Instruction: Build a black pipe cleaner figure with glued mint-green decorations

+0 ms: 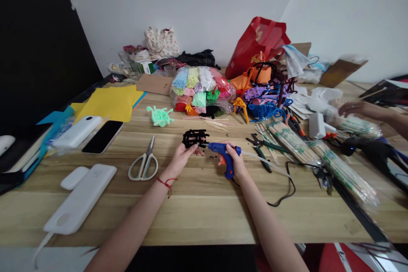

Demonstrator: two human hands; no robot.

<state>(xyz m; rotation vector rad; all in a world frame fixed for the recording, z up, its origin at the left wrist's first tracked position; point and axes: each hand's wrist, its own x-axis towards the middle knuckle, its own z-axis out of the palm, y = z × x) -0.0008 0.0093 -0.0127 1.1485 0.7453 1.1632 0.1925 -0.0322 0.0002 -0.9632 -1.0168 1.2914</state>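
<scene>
My left hand [181, 157] is closed on a small black pipe-cleaner piece [195, 137], holding it just above the wooden table [204, 204]. A red string circles that wrist. My right hand [236, 162] grips a blue glue gun [223, 153] by its handle, with the nozzle pointing left and touching the black piece. The gun's black cord [283, 191] trails off to the right across the table.
White-handled scissors [144, 165] lie left of my hands, with a phone [102, 137], white power banks [79, 204] and yellow paper [111, 103] beyond. A green fuzzy figure [160, 116], a bag of coloured pipe cleaners [200, 89], bamboo stick bundles [318, 153], pliers. Another person's hand [353, 108] at right.
</scene>
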